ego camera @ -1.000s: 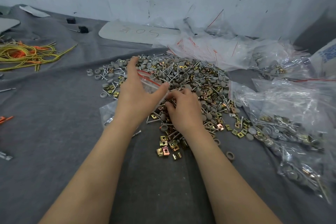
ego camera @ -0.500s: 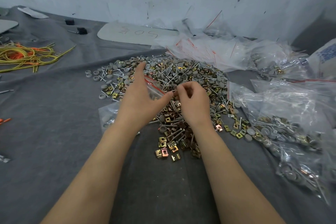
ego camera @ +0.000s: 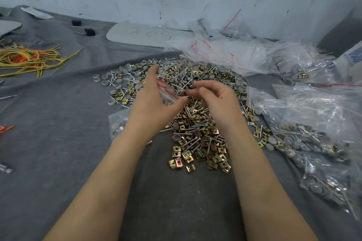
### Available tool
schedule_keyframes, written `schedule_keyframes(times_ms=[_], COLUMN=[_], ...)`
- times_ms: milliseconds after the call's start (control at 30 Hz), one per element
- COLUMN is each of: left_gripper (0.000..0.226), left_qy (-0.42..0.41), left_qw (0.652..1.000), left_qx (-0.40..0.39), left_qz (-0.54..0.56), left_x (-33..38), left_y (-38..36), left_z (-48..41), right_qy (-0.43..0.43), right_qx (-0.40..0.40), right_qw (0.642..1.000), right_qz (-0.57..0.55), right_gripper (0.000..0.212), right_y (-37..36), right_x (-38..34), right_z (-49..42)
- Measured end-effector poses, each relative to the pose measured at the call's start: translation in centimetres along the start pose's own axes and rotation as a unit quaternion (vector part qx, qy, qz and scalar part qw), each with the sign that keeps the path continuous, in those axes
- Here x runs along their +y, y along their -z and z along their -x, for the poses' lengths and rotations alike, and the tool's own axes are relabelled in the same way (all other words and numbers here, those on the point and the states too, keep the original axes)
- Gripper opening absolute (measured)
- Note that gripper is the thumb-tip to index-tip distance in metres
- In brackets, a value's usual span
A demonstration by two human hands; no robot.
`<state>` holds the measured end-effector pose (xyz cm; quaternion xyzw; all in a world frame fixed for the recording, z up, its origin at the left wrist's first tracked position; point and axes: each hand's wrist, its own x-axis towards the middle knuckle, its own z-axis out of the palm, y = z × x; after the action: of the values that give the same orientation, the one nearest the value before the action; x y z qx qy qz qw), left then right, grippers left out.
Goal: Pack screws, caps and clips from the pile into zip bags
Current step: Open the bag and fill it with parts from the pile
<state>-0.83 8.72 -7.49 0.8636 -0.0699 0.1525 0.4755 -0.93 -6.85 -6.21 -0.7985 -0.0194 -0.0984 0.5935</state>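
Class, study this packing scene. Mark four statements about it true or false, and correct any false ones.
1. The left hand holds a small clear bag with a red strip. True.
2. Filled bags lie to the right of the pile. True.
3. The yellow wires lie to the right of the pile. False: they lie far to its left.
4. The pile sits on bare wood. False: it sits on a grey cloth.

Bare cloth left of the pile; filled bags close on right.
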Motion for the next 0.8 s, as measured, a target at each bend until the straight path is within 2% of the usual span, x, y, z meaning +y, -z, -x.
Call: schedule_keyframes(times_ms=[67, 100, 233, 300, 400, 667, 733, 800], left_gripper=[0.095, 0.095, 0.095, 0.096, 0.095, 0.095, 0.095, 0.096], left_qy=[0.013, 0.017, 0.021, 0.024, 0.026, 0.024, 0.022, 0.021], left_qw=[0.999, 0.999, 0.998, 0.998, 0.998, 0.999, 0.999, 0.999], left_qx=[0.022, 0.031, 0.047, 0.047, 0.039, 0.021, 0.021, 0.021], left_qz=[0.021, 0.029, 0.036, 0.038, 0.043, 0.036, 0.030, 0.024], left_x=[0.0, 0.0, 0.0, 0.0, 0.1, 0.0, -0.1, -0.2], left_y=[0.3, 0.5, 0.6, 0.6, 0.5, 0.2, 0.1, 0.1], left_z=[-0.1, -0.1, -0.2, -0.1, 0.0, -0.1, -0.2, -0.2], right_qy=[-0.006, -0.005, -0.003, -0.019, -0.028, -0.031, -0.036, -0.041], right_qx=[0.030, 0.018, -0.122, -0.152, -0.138, -0.142, -0.128, -0.088], right_qw=[0.997, 0.993, 0.938, 0.916, 0.895, 0.892, 0.911, 0.945], right_qz=[0.066, 0.114, 0.324, 0.371, 0.424, 0.429, 0.391, 0.313], right_gripper=[0.016, 0.014, 0.006, 0.005, 0.010, 0.016, 0.015, 0.013], right_y=[0.9, 1.2, 0.6, -0.4, -1.4, -1.4, -1.3, -0.9], right_x=[0.0, 0.0, 0.0, 0.3, 0.6, 0.4, 0.5, 0.6], right_z=[0.0, 0.0, 0.4, 0.6, 0.6, 0.7, 0.5, 0.3])
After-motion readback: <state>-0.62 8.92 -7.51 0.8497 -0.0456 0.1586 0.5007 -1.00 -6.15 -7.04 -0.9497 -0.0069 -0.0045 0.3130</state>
